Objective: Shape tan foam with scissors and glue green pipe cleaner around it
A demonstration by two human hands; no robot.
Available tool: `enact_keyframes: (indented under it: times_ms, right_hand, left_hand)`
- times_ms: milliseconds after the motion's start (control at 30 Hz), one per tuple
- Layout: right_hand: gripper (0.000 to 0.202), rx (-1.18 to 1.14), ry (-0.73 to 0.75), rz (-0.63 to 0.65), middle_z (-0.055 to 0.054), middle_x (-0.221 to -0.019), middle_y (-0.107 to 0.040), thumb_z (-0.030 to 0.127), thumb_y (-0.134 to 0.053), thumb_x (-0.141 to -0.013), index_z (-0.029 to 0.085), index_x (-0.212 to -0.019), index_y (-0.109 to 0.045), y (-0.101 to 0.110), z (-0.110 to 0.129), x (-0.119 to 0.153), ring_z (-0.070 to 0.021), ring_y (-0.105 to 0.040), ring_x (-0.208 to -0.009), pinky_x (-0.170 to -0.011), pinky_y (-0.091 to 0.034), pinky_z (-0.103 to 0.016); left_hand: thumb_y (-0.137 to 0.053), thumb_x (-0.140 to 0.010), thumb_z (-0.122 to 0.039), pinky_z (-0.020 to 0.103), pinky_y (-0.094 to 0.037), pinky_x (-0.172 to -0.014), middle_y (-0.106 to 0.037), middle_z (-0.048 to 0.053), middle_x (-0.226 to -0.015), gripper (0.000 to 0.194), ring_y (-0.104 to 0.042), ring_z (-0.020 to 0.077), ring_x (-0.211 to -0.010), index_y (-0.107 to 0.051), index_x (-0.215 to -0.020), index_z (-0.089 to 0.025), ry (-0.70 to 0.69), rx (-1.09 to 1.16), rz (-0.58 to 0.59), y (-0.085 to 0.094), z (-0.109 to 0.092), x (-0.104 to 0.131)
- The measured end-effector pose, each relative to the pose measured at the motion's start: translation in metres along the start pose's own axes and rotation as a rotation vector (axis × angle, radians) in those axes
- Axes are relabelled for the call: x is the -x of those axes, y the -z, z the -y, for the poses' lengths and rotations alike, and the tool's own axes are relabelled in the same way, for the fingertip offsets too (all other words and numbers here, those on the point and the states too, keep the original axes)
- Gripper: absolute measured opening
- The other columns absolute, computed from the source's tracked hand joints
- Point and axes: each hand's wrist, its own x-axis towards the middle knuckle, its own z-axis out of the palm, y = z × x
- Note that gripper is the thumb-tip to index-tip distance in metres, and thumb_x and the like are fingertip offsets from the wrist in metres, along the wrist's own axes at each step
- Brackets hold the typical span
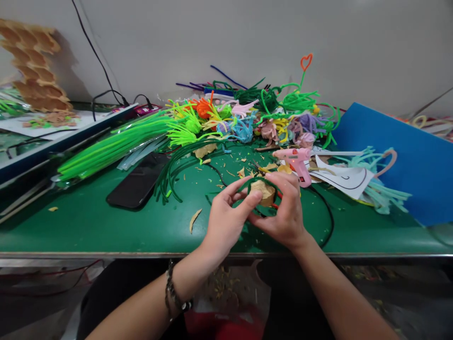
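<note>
Between my two hands is a small tan, faceted piece (264,192) that looks like cardboard or kraft paper. A dark green pipe cleaner (252,181) curves around its upper left edge. My left hand (228,212) presses its thumb on the tan piece, its fingers bent behind. My right hand (283,208) grips the other side with curled fingers and thumb. Just beyond the right hand lies a pink hot glue gun (297,160) with a clear glue stick in its back. Something red and the tools behind the hands are partly hidden.
Bundles of coloured pipe cleaners (244,120) pile up along the wall. Bright green ones (116,146) in plastic lie left, beside a black phone (138,182). Paper scraps (194,221) are scattered about the green table (106,231). A blue board (392,160) leans at right; a black cord (331,217) runs near my right hand.
</note>
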Motion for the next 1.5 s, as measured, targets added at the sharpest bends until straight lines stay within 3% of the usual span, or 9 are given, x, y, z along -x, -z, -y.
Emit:
enact_keyframes:
  times_ms: [200, 467, 767, 1067, 1233, 1400, 1500]
  right_hand:
    - [0.06, -0.084, -0.029, -0.009, -0.009, -0.1, -0.049, 0.025, -0.065, -0.068, 0.021, -0.121, -0.036, 0.002, 0.003, -0.002, -0.022, -0.05, -0.093, -0.078, -0.048, -0.04]
    - [0.059, -0.459, -0.339, 0.035, -0.004, -0.097, -0.046, 0.011, -0.054, -0.069, 0.027, -0.122, -0.034, 0.002, 0.01, 0.005, -0.0174, -0.051, -0.089, -0.077, -0.048, -0.035]
    - [0.055, -0.545, -0.436, 0.08, -0.004, -0.1, -0.047, 0.012, -0.056, -0.071, 0.028, -0.119, -0.035, -0.002, 0.012, 0.007, -0.0152, -0.055, -0.087, -0.079, -0.05, -0.034]
    - [0.056, -0.57, -0.516, -0.017, -0.002, -0.095, -0.051, 0.012, -0.06, -0.072, 0.029, -0.119, -0.033, -0.011, 0.022, 0.007, -0.0134, -0.058, -0.081, -0.071, -0.052, -0.029]
    - [0.067, -0.521, -0.367, 0.071, -0.003, -0.1, -0.047, 0.022, -0.069, -0.065, 0.03, -0.121, -0.033, -0.003, 0.014, 0.005, -0.0157, -0.055, -0.084, -0.071, -0.051, -0.032]
    - [0.052, -0.311, -0.25, 0.139, -0.005, -0.098, -0.044, 0.033, -0.07, -0.065, 0.026, -0.111, -0.046, 0.015, 0.0, -0.006, -0.0197, -0.049, -0.089, -0.076, -0.047, -0.036]
    - [0.041, -0.246, -0.176, 0.262, -0.006, -0.098, -0.048, 0.037, -0.066, -0.069, 0.024, -0.105, -0.051, 0.021, -0.002, -0.01, -0.0216, -0.048, -0.095, -0.081, -0.044, -0.038]
  left_hand:
    - [-0.07, -0.062, -0.033, 0.028, -0.046, -0.081, -0.067, 0.007, -0.102, 0.047, -0.062, 0.0182, -0.088, -0.061, -0.105, -0.016, -0.217, -0.334, -0.021, 0.011, -0.012, -0.006]
    - [-0.072, -0.061, -0.038, 0.034, -0.04, -0.088, -0.069, 0.004, -0.083, 0.063, -0.061, 0.0205, -0.088, -0.052, -0.117, -0.018, -0.323, -0.584, 0.085, 0.027, -0.021, -0.015]
    - [-0.07, -0.062, -0.035, 0.029, -0.042, -0.083, -0.064, 0.003, -0.085, 0.078, -0.06, 0.0179, -0.087, -0.034, -0.128, -0.017, -0.271, -0.561, 0.159, 0.037, -0.028, -0.02]
    - [-0.068, -0.061, -0.036, 0.025, -0.044, -0.069, -0.063, 0.004, -0.081, 0.068, -0.058, 0.015, -0.076, -0.042, -0.119, -0.012, -0.053, -0.264, 0.162, 0.028, -0.021, -0.02]
    - [-0.068, -0.061, -0.041, 0.021, -0.043, -0.061, -0.063, 0.0, -0.068, 0.049, -0.056, 0.0107, -0.063, -0.055, -0.098, -0.012, 0.012, -0.174, 0.197, 0.029, -0.028, -0.02]
    - [-0.072, -0.055, -0.04, 0.019, -0.039, -0.055, -0.061, -0.003, -0.058, 0.059, -0.054, 0.0094, -0.055, -0.054, -0.103, -0.011, 0.163, -0.244, 0.269, 0.035, -0.035, -0.022]
    - [-0.072, -0.055, -0.04, 0.018, -0.038, -0.054, -0.06, -0.005, -0.056, 0.065, -0.052, 0.0086, -0.054, -0.052, -0.109, -0.011, 0.199, -0.256, 0.309, 0.037, -0.037, -0.023]
